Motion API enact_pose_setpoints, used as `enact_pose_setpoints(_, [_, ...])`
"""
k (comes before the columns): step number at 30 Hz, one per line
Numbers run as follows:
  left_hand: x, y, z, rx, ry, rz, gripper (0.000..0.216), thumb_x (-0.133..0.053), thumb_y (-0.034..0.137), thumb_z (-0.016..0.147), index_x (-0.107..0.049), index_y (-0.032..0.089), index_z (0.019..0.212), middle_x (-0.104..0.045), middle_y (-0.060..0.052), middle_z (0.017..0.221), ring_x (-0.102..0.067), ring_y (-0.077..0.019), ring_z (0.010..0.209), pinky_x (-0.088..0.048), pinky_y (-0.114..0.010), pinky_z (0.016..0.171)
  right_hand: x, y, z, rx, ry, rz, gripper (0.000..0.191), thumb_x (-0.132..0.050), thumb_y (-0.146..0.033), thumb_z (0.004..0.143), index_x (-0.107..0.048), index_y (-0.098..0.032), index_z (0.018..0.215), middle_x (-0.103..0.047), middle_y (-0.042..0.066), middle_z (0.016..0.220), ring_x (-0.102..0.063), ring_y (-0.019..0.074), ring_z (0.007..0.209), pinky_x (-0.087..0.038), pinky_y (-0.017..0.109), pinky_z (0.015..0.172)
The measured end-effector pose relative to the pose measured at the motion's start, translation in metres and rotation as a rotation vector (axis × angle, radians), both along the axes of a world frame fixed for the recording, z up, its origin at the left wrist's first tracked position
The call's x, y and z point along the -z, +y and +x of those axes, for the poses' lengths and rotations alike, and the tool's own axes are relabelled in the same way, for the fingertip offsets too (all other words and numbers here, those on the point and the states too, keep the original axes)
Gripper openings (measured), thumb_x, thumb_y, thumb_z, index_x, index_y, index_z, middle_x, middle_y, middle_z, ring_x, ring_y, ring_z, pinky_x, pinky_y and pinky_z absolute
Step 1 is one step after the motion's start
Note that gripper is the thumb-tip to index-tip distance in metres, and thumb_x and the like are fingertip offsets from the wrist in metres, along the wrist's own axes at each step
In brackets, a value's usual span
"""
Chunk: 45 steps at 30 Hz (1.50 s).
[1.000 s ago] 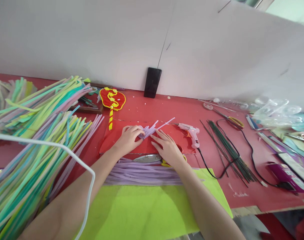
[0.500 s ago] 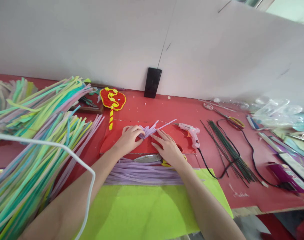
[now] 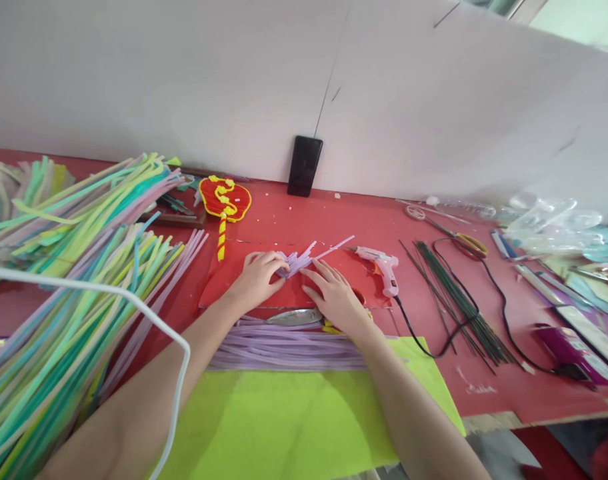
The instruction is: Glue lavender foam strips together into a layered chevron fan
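My left hand (image 3: 258, 277) and my right hand (image 3: 334, 297) rest on a red felt sheet (image 3: 224, 280) at the table's middle. Both press on a small bunch of lilac pipe-cleaner pieces (image 3: 304, 259) that fan out up and to the right. The left fingers curl over the bunch's left end; the right fingers lie on its lower right side. Just below my wrists lies a long bundle of lilac pipe cleaners (image 3: 284, 347) on a lime-green sheet (image 3: 294, 420).
A pink glue gun (image 3: 381, 261) with black cord lies right of the hands. Dark green wires (image 3: 454, 300), scissors (image 3: 461, 239) and plastic packets lie further right. Heaps of pastel pipe cleaners (image 3: 79, 267) fill the left. A red-yellow ornament (image 3: 225, 200) and black phone (image 3: 304, 165) stand behind.
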State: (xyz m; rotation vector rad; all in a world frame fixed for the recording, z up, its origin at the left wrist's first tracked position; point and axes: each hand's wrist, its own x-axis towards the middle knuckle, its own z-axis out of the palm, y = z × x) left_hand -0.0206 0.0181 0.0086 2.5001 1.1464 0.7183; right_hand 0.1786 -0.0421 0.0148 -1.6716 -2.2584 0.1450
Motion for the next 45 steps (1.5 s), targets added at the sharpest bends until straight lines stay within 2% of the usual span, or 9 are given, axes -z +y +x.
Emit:
enact_pose_setpoints(9, [-0.002,-0.001,0.001,-0.004,0.021,-0.003,0.017,-0.053,0.020,0.081,-0.057,0.024,0.096,-0.061,-0.002,0.107,-0.054,-0.0183,0.104,-0.026,-0.038,0.097,-0.005,-0.001,-0.003,0.031,0.128,0.000,0.037,-0.041,-0.035,0.090,-0.054,-0.028,0.124,-0.032,0.005,0.147,-0.039,0.0253,0.129,-0.035,0.044,0.105])
enact_pose_setpoints(12, [-0.002,-0.001,0.000,-0.001,0.018,0.004,0.017,-0.054,0.020,0.080,-0.057,0.024,0.096,-0.061,-0.002,0.107,-0.054,-0.0181,0.105,-0.025,-0.038,0.098,-0.010,0.000,0.001,0.100,0.255,0.058,0.034,-0.041,-0.033,0.089,-0.060,-0.025,0.116,-0.042,0.006,0.141,-0.044,0.0234,0.124,-0.039,0.039,0.102])
enact_pose_setpoints(16, [-0.004,-0.003,0.001,0.004,0.016,0.000,0.016,-0.055,0.021,0.079,-0.058,0.023,0.094,-0.060,-0.001,0.106,-0.054,-0.0180,0.105,-0.025,-0.038,0.099,-0.018,0.004,0.025,0.306,0.358,0.182,0.028,-0.043,-0.032,0.087,-0.065,-0.022,0.102,-0.065,0.008,0.104,-0.059,0.0207,0.096,-0.045,0.036,0.089])
enact_pose_setpoints(21, [-0.007,-0.001,-0.002,-0.066,-0.044,0.011,0.019,-0.048,0.018,0.083,-0.057,0.024,0.100,-0.060,-0.003,0.108,-0.053,-0.0187,0.106,-0.029,-0.038,0.097,-0.021,0.008,0.072,0.741,0.307,0.291,0.021,-0.046,-0.028,0.078,-0.061,-0.018,0.089,-0.060,0.008,0.091,-0.055,0.0179,0.074,-0.044,0.034,0.077])
enact_pose_setpoints(26, [-0.002,0.008,-0.007,-0.281,-0.144,0.017,0.024,-0.041,0.016,0.086,-0.057,0.021,0.102,-0.061,-0.007,0.106,-0.054,-0.0219,0.106,-0.036,-0.040,0.093,-0.008,0.011,0.099,0.932,0.250,0.229,0.024,-0.048,-0.033,0.075,-0.055,-0.016,0.091,-0.058,0.013,0.091,-0.052,0.0268,0.096,-0.041,0.039,0.083])
enact_pose_setpoints(29, [0.003,0.011,-0.007,-0.314,-0.131,0.010,0.030,-0.040,0.017,0.086,-0.055,0.022,0.112,-0.058,-0.008,0.118,-0.051,-0.0232,0.114,-0.034,-0.044,0.099,-0.001,0.013,0.105,1.011,0.225,0.158,0.033,-0.050,-0.039,0.075,-0.055,-0.014,0.095,-0.058,0.018,0.098,-0.051,0.0311,0.102,-0.041,0.042,0.085])
enact_pose_setpoints(33, [0.008,0.012,-0.004,-0.276,-0.033,0.020,0.037,-0.043,0.019,0.085,-0.049,0.025,0.122,-0.049,-0.008,0.134,-0.038,-0.0250,0.129,-0.020,-0.052,0.108,0.008,0.018,0.110,1.025,0.211,-0.005,0.044,-0.046,-0.049,0.078,-0.057,-0.011,0.098,-0.059,0.022,0.102,-0.056,0.0330,0.099,-0.043,0.044,0.084])
enact_pose_setpoints(36, [0.010,0.011,-0.003,-0.250,0.035,0.026,0.034,-0.043,0.023,0.086,-0.052,0.027,0.118,-0.045,-0.008,0.138,-0.032,-0.0262,0.133,-0.017,-0.056,0.108,0.014,0.022,0.112,0.971,0.212,-0.055,0.048,-0.040,-0.053,0.080,-0.058,-0.012,0.098,-0.062,0.022,0.098,-0.059,0.0329,0.096,-0.044,0.044,0.081])
enact_pose_setpoints(45, [0.007,0.009,-0.004,-0.240,0.015,-0.003,0.021,-0.044,0.022,0.086,-0.057,0.025,0.102,-0.047,-0.008,0.135,-0.031,-0.0267,0.133,-0.015,-0.059,0.108,0.005,0.019,0.107,1.010,0.279,0.056,0.051,-0.038,-0.049,0.083,-0.052,-0.008,0.110,-0.059,0.024,0.109,-0.055,0.0321,0.105,-0.041,0.041,0.085])
